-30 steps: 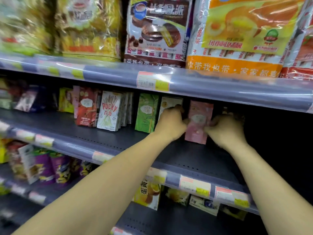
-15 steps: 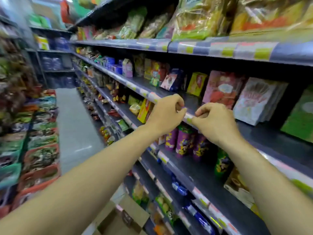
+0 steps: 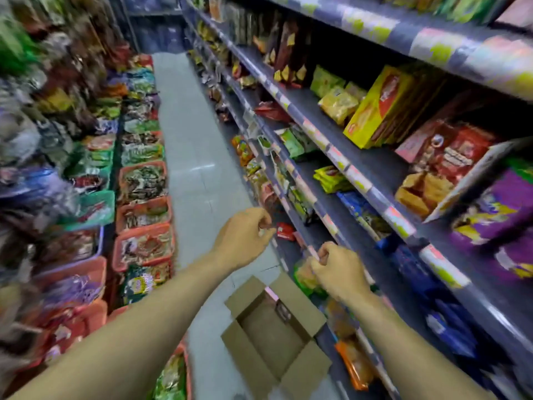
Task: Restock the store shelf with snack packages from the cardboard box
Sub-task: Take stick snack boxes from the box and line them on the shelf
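The left grip and right grip were curled narrow in mid-air, holding nothing visible, above the open box on the floor at 6 o'clock. The box looked nearly empty, with a pink strip, perhaps a pack, at its 12 o'clock wall. The reach down called for opening the fingers early and clearing the flaps.

Even indoor light, heavy motion blur esp. at edges, wide-angle bending of shelf lines.
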